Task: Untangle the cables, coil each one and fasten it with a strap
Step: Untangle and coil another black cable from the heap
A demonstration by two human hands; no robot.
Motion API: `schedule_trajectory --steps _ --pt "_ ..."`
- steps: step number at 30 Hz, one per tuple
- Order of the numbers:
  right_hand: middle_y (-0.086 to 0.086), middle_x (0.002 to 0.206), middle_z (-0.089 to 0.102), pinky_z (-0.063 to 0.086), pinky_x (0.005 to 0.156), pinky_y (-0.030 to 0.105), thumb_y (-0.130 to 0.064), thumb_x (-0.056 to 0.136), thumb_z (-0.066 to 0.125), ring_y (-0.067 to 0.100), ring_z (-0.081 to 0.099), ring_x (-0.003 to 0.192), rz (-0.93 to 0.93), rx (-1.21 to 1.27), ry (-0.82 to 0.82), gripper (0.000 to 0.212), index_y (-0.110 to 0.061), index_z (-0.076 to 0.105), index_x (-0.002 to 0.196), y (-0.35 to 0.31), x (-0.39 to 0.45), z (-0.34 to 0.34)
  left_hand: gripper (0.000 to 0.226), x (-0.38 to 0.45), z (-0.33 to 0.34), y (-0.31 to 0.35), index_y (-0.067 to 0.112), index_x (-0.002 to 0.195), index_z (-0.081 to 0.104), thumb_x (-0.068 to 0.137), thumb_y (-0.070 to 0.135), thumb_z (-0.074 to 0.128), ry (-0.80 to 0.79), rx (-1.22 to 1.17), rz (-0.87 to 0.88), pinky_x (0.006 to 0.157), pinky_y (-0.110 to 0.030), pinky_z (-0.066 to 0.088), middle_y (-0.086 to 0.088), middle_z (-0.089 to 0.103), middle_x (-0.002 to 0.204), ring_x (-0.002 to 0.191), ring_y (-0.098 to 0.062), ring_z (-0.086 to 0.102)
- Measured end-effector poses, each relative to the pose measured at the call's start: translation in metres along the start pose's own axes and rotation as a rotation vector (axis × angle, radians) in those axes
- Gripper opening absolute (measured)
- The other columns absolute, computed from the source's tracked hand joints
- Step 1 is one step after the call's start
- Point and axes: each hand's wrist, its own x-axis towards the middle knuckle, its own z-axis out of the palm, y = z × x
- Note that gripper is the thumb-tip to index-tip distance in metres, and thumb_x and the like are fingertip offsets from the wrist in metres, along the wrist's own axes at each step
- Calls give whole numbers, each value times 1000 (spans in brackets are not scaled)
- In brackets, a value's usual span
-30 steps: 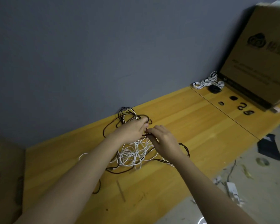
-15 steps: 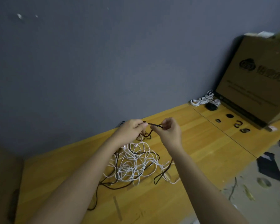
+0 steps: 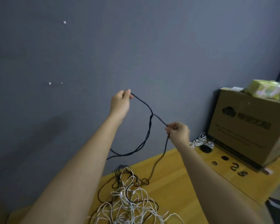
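Now, a blue-grey wall (image 3: 136, 46) fills most of the view, and below it runs a yellow wooden tabletop (image 3: 176, 183). At far right a big cardboard box (image 3: 249, 126) stands on the tabletop against the wall, with a pale green packet (image 3: 265, 88) lying on top of it. Near the bottom centre sits the tangle of cables (image 3: 129, 201), white and black strands knotted together in a loose heap on the tabletop.

Up in the air, a black cable (image 3: 149, 125) is lifted out of that heap. The left hand (image 3: 120, 102) is raised high against the wall, its fingers pinching one end of the cable. The right hand (image 3: 179, 130) is lower and further right, fingers curled round the same cable. Between the two hands the cable crosses itself at a small twist and hangs down in a doubled loop towards the left forearm, while another run drops from the right hand to the heap.

At the foot of the box lie a few coiled white cables (image 3: 200, 141), touching one another, with a small black bundle (image 3: 205, 148) just beside them. Nearer, several small dark straps (image 3: 233, 167) are scattered on the tabletop.
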Motion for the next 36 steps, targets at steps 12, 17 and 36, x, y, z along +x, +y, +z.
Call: schedule_trajectory --steps 12,17,36 --pt "7 115 63 38 43 21 -6 96 45 12 52 54 151 -362 -166 38 -18 56 130 89 -46 1 33 -39 3 -59 22 75 53 102 33 39 -245 129 -52 48 -28 26 4 35 58 47 -11 31" --pt "-9 127 57 43 77 8 -2 96 39 -4 60 96 18 161 -382 43 -18 52 134 58 -61 18 32 -62 19 -68 20 79 54 102 33 38 -462 255 10 46 -23 26 4 36 56 40 -4 30" --pt "5 90 65 57 61 28 -13 99 49 16 64 71 285 44 -79 18 -9 64 109 243 -110 57 38 -170 39 -255 16 74 50 101 40 40 -355 43 -591 46 -27 20 6 31 53 45 -11 26"
